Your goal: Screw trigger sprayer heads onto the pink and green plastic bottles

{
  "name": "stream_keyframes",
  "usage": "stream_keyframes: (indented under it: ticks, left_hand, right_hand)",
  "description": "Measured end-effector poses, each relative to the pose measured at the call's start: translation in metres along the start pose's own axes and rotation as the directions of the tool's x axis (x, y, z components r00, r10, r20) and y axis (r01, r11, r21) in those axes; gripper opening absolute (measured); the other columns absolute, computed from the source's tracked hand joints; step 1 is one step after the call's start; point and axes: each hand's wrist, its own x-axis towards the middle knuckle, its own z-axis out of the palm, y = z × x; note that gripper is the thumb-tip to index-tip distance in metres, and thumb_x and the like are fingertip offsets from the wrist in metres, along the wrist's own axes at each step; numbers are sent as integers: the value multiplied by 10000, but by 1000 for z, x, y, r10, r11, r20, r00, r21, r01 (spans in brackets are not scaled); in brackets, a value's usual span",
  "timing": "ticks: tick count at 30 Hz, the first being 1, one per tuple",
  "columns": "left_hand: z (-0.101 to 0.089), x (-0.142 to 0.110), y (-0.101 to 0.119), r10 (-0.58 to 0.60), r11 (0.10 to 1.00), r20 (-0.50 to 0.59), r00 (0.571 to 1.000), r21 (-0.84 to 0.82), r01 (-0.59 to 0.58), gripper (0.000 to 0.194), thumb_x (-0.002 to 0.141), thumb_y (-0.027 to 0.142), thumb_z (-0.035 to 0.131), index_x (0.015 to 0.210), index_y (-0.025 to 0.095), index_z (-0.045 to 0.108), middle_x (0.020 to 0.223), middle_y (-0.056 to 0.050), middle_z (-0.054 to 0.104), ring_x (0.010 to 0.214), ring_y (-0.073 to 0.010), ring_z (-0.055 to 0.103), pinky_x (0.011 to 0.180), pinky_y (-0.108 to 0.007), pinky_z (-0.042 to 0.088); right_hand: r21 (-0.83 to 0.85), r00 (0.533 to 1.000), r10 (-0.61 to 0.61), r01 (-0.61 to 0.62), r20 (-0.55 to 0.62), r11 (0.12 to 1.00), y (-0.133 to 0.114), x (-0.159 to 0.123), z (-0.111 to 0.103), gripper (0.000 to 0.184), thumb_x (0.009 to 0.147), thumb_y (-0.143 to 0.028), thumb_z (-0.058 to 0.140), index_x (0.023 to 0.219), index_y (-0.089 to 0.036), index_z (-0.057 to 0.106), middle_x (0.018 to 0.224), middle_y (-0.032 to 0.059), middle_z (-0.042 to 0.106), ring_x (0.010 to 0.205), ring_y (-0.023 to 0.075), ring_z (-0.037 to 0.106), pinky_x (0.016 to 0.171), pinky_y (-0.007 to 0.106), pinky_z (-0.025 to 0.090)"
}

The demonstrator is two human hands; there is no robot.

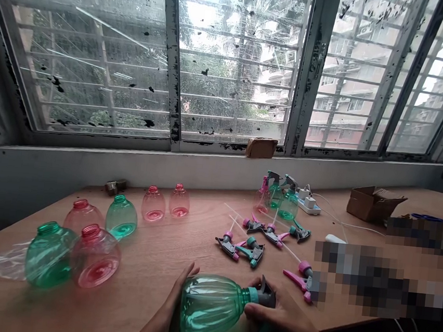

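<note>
Landmark: power strip (311,209) on the table (149,263). Green bottle (210,308) is on its side between the two hands, well in front of the strip and to its left, neck to the right. Left hand (175,294) is curved round the base, holding it. Right hand (283,315) grips at the neck, closed about the spray head (266,295) with its teal collar (cannot tell whether it is screwed fully down). Six loose spray heads (230,247), four pink and two teal, lie in front of the strip, mostly to its left. Just left of the strip: three bottles with heads (274,198), one pink, two green, upright. Well to the strip's left: six headless bottles (121,216), four pink, two green, also upright. Right of the strip: cardboard box (372,205).
</note>
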Motion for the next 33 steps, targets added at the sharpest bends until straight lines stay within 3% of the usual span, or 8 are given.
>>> stream_keyframes:
  ticks: [3, 6, 11, 14, 17, 21, 28, 33]
  left_hand:
    - [-2, 2, 0, -23, 999, 11, 1000, -48, 23, 1080, 751, 705, 699, 1591, 304, 151, 1690, -105, 217, 1547, -344, 170, 1255, -538, 105]
    - [-4, 4, -3, -34, 998, -8, 999, -43, 34, 902, 863, 681, 575, 1584, 308, 181, 1678, -104, 258, 1547, -316, 193, 1255, -545, 104]
    - [-1, 2, -7, 10, 1000, -20, 1000, -8, -10, 993, 801, 504, 769, 1583, 310, 189, 1675, -72, 268, 1540, -308, 216, 1269, -468, 131]
    - [1, 1, -2, 37, 999, -38, 999, -16, -38, 1036, 778, 496, 799, 1587, 320, 178, 1679, -59, 258, 1540, -321, 213, 1272, -459, 115]
    - [-1, 1, 5, -24, 997, -2, 1000, -73, 24, 1054, 763, 618, 753, 1589, 321, 169, 1687, -61, 240, 1542, -338, 202, 1265, -505, 117]
    - [-2, 3, 6, -75, 996, -50, 996, -55, 72, 884, 882, 670, 553, 1579, 245, 213, 1670, -118, 281, 1542, -321, 212, 1262, -531, 102]
    - [6, 0, -5, 91, 996, -76, 993, 32, -88, 963, 837, 488, 739, 1590, 316, 165, 1680, -42, 265, 1550, -281, 195, 1278, -415, 105]
    - [3, 0, 7, 18, 999, -51, 999, -41, -20, 988, 813, 563, 734, 1591, 315, 178, 1690, -33, 238, 1555, -306, 164, 1274, -444, 124]
  right_hand:
    - [-5, 1000, 1, -1, 2, 1000, 0, 0, 0, 451, 715, -448, 873, 919, -184, 570, 646, -24, 695, 585, 169, 644, 543, 233, 470]
    - [-15, 1000, 3, -3, 6, 1000, -1, -1, 0, 448, 710, -447, 878, 910, -182, 578, 643, -24, 694, 585, 169, 641, 541, 232, 467]
    - [-18, 1000, -2, 2, -6, 1000, -3, -2, 0, 444, 707, -442, 882, 906, -180, 585, 644, -27, 690, 588, 171, 641, 545, 237, 465]
    - [-14, 1000, -4, 4, 2, 1000, -2, -2, -1, 432, 726, -417, 879, 924, -174, 580, 655, -23, 703, 598, 159, 633, 555, 230, 466]
    - [2, 1000, 5, -5, 12, 1000, 0, -2, -1, 445, 728, -419, 879, 939, -175, 573, 656, -21, 709, 598, 158, 633, 560, 231, 472]
    - [-3, 1000, -2, 3, 15, 1000, 1, -1, -1, 446, 718, -431, 883, 918, -172, 578, 643, -23, 702, 583, 163, 636, 548, 232, 467]
    - [-1, 1000, 2, -2, 14, 1000, 1, -1, -1, 457, 712, -433, 884, 926, -177, 573, 640, -22, 702, 579, 164, 635, 544, 232, 466]
    - [-13, 1000, 8, -8, 17, 1000, 2, -1, -1, 450, 703, -447, 884, 918, -180, 592, 642, -22, 697, 593, 176, 634, 554, 244, 472]
